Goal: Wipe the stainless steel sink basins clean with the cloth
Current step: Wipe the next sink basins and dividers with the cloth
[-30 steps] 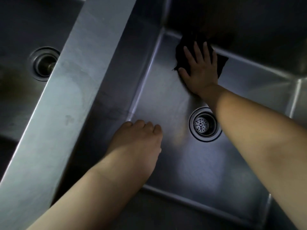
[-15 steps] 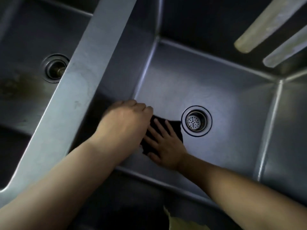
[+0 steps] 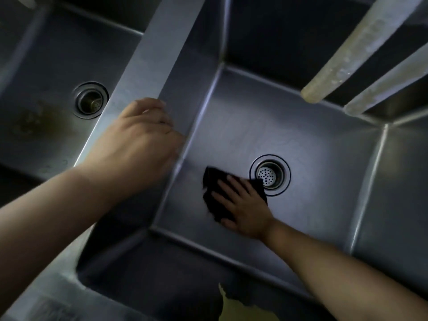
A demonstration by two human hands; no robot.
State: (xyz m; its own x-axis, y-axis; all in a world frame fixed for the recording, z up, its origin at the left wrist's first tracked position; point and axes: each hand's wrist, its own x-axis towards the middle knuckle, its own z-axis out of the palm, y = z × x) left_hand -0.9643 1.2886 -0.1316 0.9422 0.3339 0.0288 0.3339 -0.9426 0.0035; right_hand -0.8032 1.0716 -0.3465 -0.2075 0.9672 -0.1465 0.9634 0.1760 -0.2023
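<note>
I take the right basin's drain (image 3: 270, 174) as my landmark. The sink (image 3: 166, 33) has 2 basins split by a broad steel divider running up and left of that drain; the right basin (image 3: 301, 126) holds the drain in its floor, and the left basin (image 3: 46, 72), far left of the drain beyond the divider, shows a brownish stain beside its own drain.

2 pale spouts (image 3: 361, 49) hang above and right of the drain.

My left hand (image 3: 139, 140) rests on the divider's edge, well left of the drain, fingers curled over the lip; I judge it a brace, gripping nothing loose.

My right hand (image 3: 240, 209) lies just left and below the drain, fingers spread flat, pressing the cloth (image 3: 212, 195) onto the basin floor.

The cloth is dark, touching the drain's rim at its right corner. I judge it light, soft and limp, likely to bunch or slip on smooth steel, so a flat palm over its middle suits better than a pinch at an edge.
</note>
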